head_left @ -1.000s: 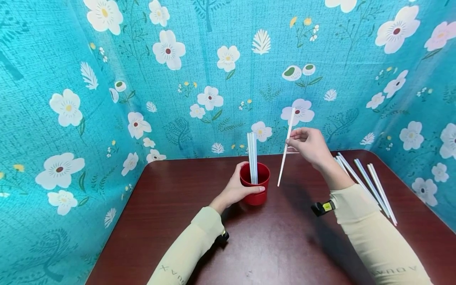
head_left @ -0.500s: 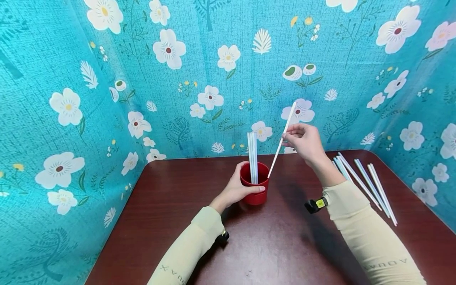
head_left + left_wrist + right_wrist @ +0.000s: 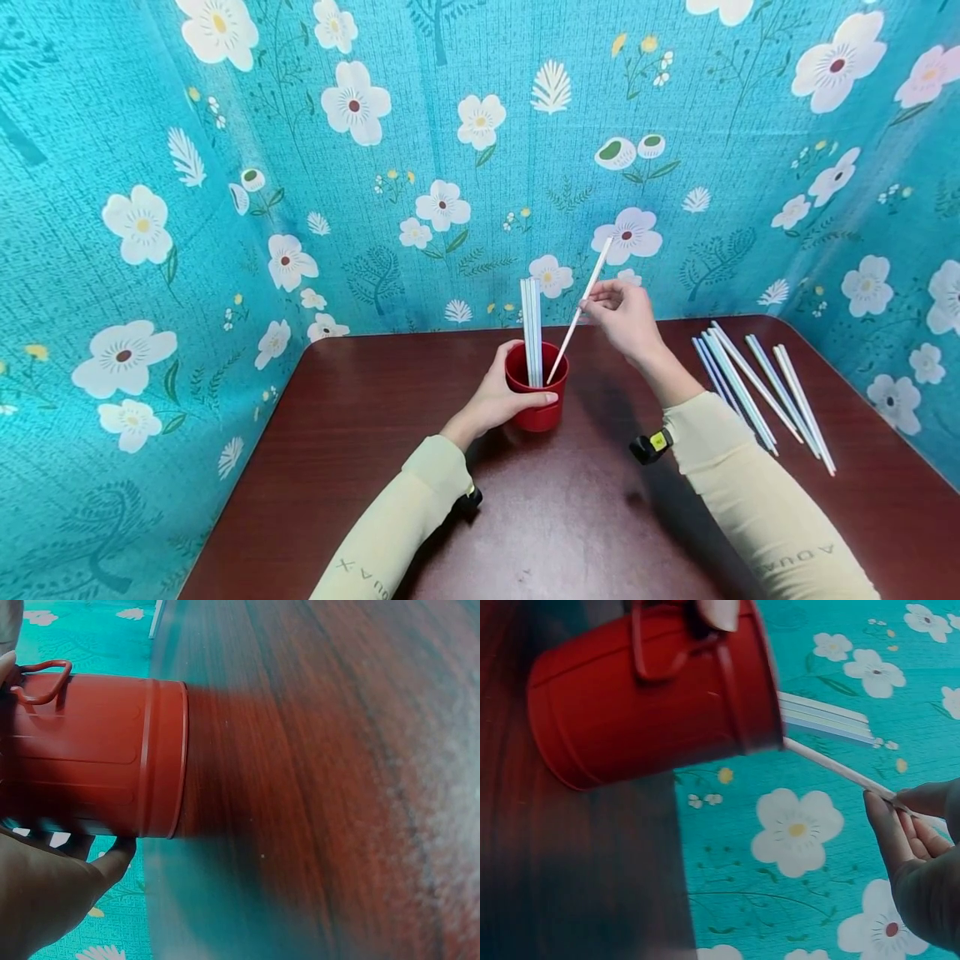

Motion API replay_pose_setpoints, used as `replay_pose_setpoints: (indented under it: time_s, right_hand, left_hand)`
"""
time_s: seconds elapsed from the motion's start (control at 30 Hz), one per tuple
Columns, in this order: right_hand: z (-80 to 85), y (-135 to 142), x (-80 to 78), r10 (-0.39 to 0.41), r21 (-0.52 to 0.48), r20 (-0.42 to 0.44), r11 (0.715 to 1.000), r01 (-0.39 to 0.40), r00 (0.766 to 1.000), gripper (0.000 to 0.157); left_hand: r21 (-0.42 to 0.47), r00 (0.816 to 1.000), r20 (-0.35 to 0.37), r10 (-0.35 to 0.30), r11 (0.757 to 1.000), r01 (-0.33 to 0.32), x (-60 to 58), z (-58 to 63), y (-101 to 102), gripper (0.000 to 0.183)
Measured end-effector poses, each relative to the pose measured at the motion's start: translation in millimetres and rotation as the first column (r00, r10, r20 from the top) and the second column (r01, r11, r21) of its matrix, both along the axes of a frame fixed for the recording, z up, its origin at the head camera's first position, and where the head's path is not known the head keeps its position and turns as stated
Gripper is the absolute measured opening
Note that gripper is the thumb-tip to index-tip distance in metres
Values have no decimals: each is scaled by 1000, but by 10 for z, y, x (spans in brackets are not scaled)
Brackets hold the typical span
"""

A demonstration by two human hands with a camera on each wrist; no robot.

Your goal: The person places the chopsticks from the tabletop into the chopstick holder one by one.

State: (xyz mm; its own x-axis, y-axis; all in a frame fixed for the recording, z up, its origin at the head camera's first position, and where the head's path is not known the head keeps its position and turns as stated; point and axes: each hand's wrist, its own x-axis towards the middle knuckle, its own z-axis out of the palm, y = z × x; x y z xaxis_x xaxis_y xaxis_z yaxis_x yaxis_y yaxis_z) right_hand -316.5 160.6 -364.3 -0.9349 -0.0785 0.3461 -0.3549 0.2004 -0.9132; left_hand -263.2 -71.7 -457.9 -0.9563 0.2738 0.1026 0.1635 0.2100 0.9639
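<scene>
Pinching white stick (image 3: 573,325) between thumb and fingers of right hand (image 3: 621,315); slants down-left from fingertips into mouth of red cup (image 3: 536,421). Looks light, stiff, smooth, maybe slippery; best held around middle or higher, clear of rim. Gripping red cup round its side with left hand (image 3: 501,398). Has upright sticks (image 3: 532,333) inside, left of right hand, likely in the way. Right of right hand, loose sticks (image 3: 805,408) on table (image 3: 375,417).
</scene>
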Motion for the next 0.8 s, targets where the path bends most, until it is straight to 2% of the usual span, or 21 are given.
replay_pose_setpoints:
  time_s: [0.13, 0.23, 0.53, 0.63, 0.8]
  right_hand:
    - [-89, -49, 0, 7, 14, -2, 1000, -7, 1000, 29]
    - [-88, -88, 25, 12, 45, -2, 999, -12, 1000, 28]
    - [147, -193, 284, 30, 98, -19, 995, -28, 999, 25]
    - [108, -200, 261, 37, 95, -20, 995, -35, 999, 25]
    - [-130, -181, 85, 49, 66, 2, 997, -49, 999, 29]
  left_hand:
    - [0, 1000, 3, -2, 1000, 2, 4, -7, 1, 90]
    - [3, 1000, 4, 0, 1000, 0, 5, -10, -2, 90]
    - [5, 1000, -5, -2, 1000, 2, 3, 13, -8, 90]
    - [4, 1000, -7, 0, 1000, 0, 0, 12, -8, 90]
    - [-6, 1000, 0, 1, 1000, -1, -2, 0, -4, 92]
